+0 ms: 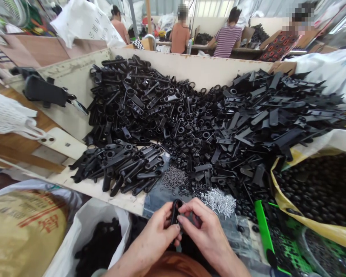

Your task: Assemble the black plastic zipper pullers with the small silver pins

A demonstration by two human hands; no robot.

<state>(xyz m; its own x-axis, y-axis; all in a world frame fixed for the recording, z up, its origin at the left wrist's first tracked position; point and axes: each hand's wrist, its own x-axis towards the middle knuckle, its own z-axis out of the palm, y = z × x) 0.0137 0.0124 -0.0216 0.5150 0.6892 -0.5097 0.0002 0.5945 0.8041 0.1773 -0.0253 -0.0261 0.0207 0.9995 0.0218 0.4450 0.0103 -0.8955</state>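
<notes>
At the front edge of the bench, my left hand (161, 227) is closed around a black plastic handle part (175, 209) with a ring at its upper end. My right hand (200, 223) meets it from the right, its thumb and fingertips pinched at the part's side near the ring; whatever sits between those fingertips is too small to make out. Just beyond my hands lie a pile of silver pins (219, 201) and a pile of small grey springs (174, 177). A row of similar black handle parts (127, 163) lies to the left.
Heaped behind are ringed black parts (138, 96) and flat black levers (265, 115). On the right stand a yellow-edged sack (320, 188) of black pieces and a green basket (263, 227). A white sack (119, 219), a phone (62, 142) and bench walls (219, 71) surround; several people sit beyond.
</notes>
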